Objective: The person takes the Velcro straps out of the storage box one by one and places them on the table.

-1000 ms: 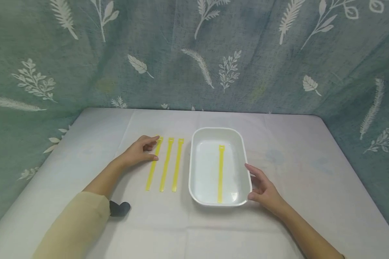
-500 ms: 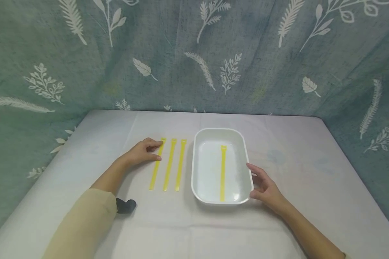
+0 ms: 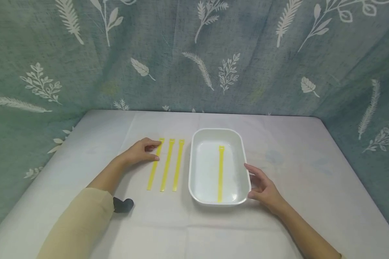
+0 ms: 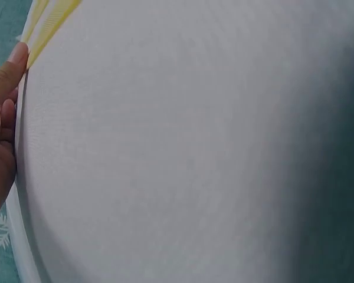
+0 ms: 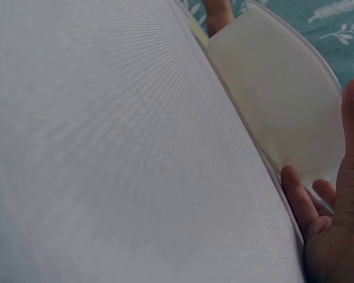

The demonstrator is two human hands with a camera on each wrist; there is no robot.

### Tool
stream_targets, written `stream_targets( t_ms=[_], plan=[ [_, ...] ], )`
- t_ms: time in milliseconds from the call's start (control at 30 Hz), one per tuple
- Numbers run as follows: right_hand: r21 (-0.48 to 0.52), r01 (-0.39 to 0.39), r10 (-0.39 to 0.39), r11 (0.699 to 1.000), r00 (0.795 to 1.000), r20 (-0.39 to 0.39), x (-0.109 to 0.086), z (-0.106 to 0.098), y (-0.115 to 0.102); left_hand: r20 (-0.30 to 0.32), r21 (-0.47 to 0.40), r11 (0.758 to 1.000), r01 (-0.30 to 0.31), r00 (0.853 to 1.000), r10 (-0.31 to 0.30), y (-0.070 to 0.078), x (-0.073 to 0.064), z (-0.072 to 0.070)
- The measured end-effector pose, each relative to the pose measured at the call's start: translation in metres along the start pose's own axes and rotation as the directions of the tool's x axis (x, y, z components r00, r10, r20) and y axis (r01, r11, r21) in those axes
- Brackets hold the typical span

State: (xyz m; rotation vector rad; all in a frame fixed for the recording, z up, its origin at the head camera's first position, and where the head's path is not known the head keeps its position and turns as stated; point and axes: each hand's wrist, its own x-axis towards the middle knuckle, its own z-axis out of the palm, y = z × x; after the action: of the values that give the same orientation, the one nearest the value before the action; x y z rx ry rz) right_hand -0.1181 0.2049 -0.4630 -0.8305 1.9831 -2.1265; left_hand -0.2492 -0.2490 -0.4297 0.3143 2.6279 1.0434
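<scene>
A person's two bare hands rest on a tabletop (image 3: 311, 172) covered in white cloth. The left hand (image 3: 139, 153) lies with loosely curled fingers, its fingertips touching the far end of the leftmost of three yellow straps (image 3: 166, 164), which lie side by side and parallel. It grips nothing. Just right of the straps sits a white tray (image 3: 194, 158) with a fourth strap (image 3: 220, 173) lying lengthwise inside it. The right hand (image 3: 262, 187) is at the tray's near right corner, fingers relaxed and spread, touching the outer wall without clasping it. A small dark object (image 3: 123, 205) lies beside the beige left sleeve (image 3: 77, 226). A teal curtain (image 3: 194, 54) with white leaf prints hangs behind.
</scene>
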Motion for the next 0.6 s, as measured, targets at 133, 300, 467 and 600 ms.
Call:
stream_targets(
  t_ms=[133, 300, 467, 600],
  plan=[
    [-0.003, -0.010, 0.010, 1.000, 1.000, -0.005, 0.001, 0.000, 0.000, -0.019, -0.051, 0.998, -0.029, 0.999, 0.029, -0.004, 0.001, -0.001],
    [-0.005, -0.015, 0.015, 1.000, 1.000, -0.006, 0.003, 0.001, 0.001, -0.009, -0.105, 0.993, -0.058, 0.998, 0.058, -0.003, 0.001, -0.006],
    [0.022, -0.033, 0.033, 0.999, 0.999, -0.010, 0.004, 0.000, 0.000, -0.010, -0.169, 0.983, -0.076, 0.997, 0.075, 0.005, 0.002, -0.008],
    [0.052, -0.041, 0.041, 0.998, 0.999, 0.001, 0.002, -0.002, -0.002, 0.005, -0.198, 0.975, -0.102, 0.994, 0.105, 0.013, 0.005, -0.006]
  ],
)
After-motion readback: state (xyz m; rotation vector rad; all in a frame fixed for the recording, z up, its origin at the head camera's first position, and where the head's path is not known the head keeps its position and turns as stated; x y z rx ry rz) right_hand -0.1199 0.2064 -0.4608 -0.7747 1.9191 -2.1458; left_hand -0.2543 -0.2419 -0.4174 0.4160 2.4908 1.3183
